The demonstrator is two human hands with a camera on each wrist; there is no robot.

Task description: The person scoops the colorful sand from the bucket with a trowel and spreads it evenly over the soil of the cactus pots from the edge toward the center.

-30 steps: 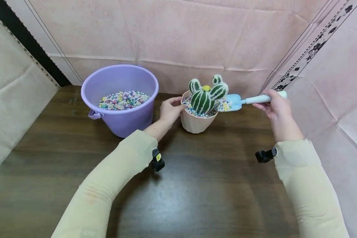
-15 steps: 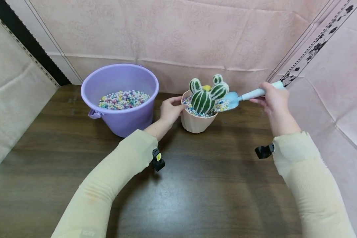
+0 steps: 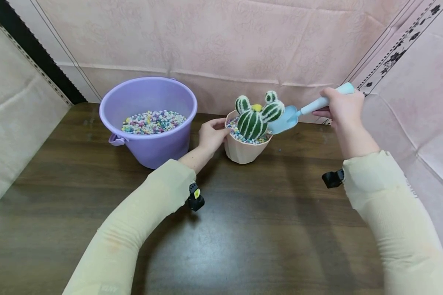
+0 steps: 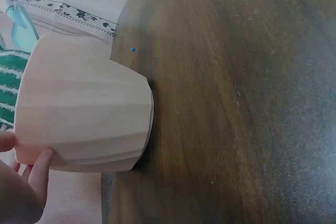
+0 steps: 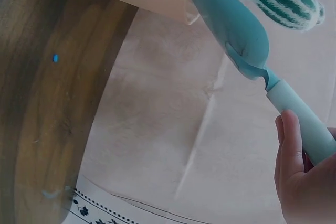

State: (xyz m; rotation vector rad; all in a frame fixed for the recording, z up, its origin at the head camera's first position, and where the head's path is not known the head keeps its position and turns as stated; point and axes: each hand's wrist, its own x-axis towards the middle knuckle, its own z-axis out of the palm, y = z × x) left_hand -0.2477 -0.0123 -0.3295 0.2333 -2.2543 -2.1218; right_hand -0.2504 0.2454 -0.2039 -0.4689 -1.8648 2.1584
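A light blue trowel (image 3: 286, 119) tilts down into the right side of a pale pink pot (image 3: 243, 152), its blade bare of beads. My right hand (image 3: 344, 107) grips its handle, as the right wrist view also shows with the trowel (image 5: 236, 27). In the pot stands a green and white striped toy cactus (image 3: 252, 123) with a yellow top, ringed by small multicoloured beads (image 3: 240, 135). With thumb and fingers my left hand (image 3: 211, 136) pinches the pot's left rim. The blade's tip is partly hidden behind the rim.
A purple bucket (image 3: 153, 149) holding many coloured beads (image 3: 154, 122) stands left of the pot. One stray blue bead (image 4: 132, 49) lies on the brown wooden table (image 3: 221, 246). Pale cloth (image 3: 221, 45) hangs behind and at both sides.
My right hand has risen, tipping the trowel more steeply. The beads on its blade have slid off into the pot. The left hand stays at the rim.
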